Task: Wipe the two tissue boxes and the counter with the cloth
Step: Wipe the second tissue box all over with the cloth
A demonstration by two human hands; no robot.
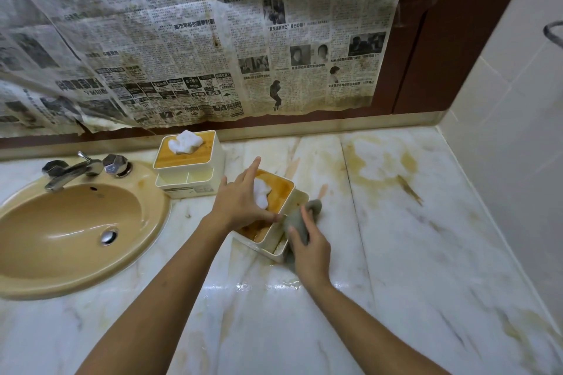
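Newspaper (198,39) sheets on the wall carry Chinese print, mostly too blurred to read; the label on the far tissue box (189,167) is illegible. Each of the 2 cream boxes shows a white tissue tuft through a wood-tone lid, and the near tissue box (281,192) sits on the stained marble counter (411,237) near the sink (70,222). The left hand (240,201) presses its lid with straight fingers; the right hand (312,253), fingers curled, grips the grey cloth (300,219) against its side compartment, partly hiding it.
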